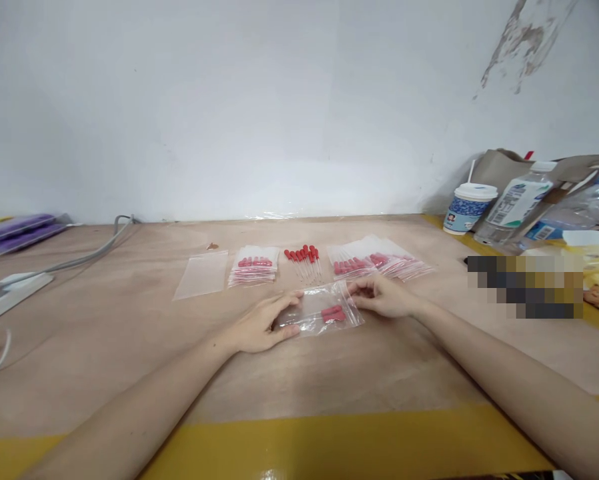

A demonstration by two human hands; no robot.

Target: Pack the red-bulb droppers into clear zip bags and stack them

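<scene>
A clear zip bag (309, 312) lies in front of me with a few red-bulbed droppers (333, 313) inside, bulbs towards its right end. My left hand (264, 323) grips the bag's left end, thumb on the near edge and fingers on the far edge. At the right end, the fingers of my right hand (379, 295) pinch the bag's zip edge. Just beyond it lies a small pile of loose droppers (304, 257) with red bulbs and thin clear stems.
Filled bags lie stacked at the left (253, 267) and fanned out at the right (379, 260). A flat clear bag (202, 275) lies farther left. At the right stand a paper cup (467, 208) and a plastic bottle (517, 203). A grey cable (94, 250) crosses the left side.
</scene>
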